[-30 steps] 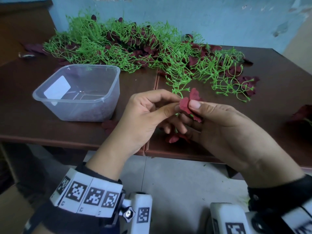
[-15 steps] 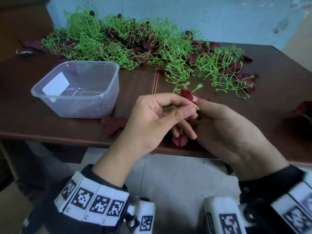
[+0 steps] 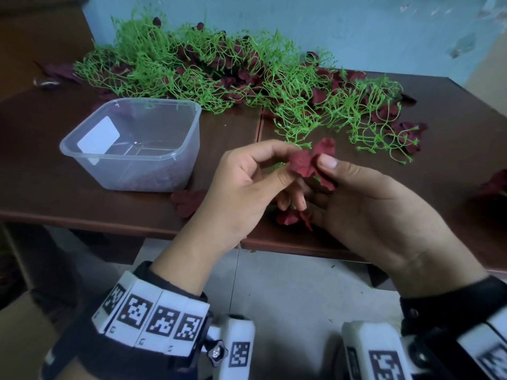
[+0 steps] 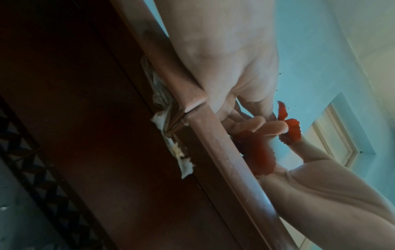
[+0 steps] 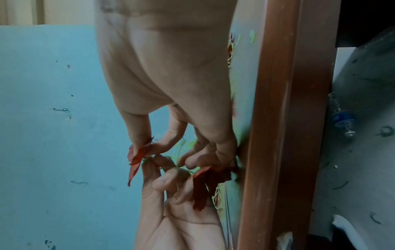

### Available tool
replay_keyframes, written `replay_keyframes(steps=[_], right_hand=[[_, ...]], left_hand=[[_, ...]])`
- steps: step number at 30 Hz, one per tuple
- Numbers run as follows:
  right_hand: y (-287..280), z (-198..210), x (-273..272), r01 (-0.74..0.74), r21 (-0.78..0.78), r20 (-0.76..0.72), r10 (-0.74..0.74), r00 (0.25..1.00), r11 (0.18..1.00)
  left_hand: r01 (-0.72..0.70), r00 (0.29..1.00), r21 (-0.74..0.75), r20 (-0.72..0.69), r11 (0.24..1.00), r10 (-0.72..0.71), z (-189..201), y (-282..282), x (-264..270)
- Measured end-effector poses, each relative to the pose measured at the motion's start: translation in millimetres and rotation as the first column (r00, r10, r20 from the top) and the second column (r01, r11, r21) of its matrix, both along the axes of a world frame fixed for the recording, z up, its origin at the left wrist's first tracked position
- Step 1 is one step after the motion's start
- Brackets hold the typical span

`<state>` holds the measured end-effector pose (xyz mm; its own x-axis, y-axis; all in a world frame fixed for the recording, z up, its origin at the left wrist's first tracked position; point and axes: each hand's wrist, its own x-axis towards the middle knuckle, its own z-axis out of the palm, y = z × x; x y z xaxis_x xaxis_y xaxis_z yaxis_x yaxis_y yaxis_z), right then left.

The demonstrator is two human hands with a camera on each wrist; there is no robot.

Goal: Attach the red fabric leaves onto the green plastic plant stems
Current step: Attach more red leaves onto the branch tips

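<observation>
Red leaf (image 3: 311, 160) pinched by both hands (image 3: 247, 187) (image 3: 370, 209) before the box (image 3: 131, 149); most stems (image 3: 219, 72) behind it remain bare.

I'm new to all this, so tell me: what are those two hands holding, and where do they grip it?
Both hands pinch one red fabric leaf: the left hand at its left edge, the right hand near its middle, thumb on top.

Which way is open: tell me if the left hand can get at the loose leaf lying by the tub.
Probably yes, once freed. The leaf lies bare on the table beside the tub, just left of the left hand, nothing over it. But that hand's fingers now pinch another red leaf with the right hand.
</observation>
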<state>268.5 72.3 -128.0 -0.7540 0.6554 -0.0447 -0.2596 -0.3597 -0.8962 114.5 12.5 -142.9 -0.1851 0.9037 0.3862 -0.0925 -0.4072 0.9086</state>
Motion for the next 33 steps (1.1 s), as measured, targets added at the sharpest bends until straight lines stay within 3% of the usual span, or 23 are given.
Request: replay_keyframes(steps=[8, 14, 33], right_hand=[[-0.3, -0.5, 0.3, -0.030, -0.019, -0.045, 0.029, 0.999, 0.999], [0.5, -0.6, -0.8, -0.028, 0.017, 0.010, 0.028, 1.000, 0.999], [-6.0, -0.4, -3.6, 0.012, -0.032, -0.102, -0.015, 0.995, 0.999]], left_hand=[[0.011, 1.000, 0.003, 0.026, 1.000, -0.011, -0.4, 0.9, -0.5], [0.012, 1.000, 0.005, 0.022, 1.000, -0.012, 1.2, 0.4, -0.8], [0.002, 1.000, 0.010, 0.017, 1.000, -0.002, -0.2, 2.2, -1.3]])
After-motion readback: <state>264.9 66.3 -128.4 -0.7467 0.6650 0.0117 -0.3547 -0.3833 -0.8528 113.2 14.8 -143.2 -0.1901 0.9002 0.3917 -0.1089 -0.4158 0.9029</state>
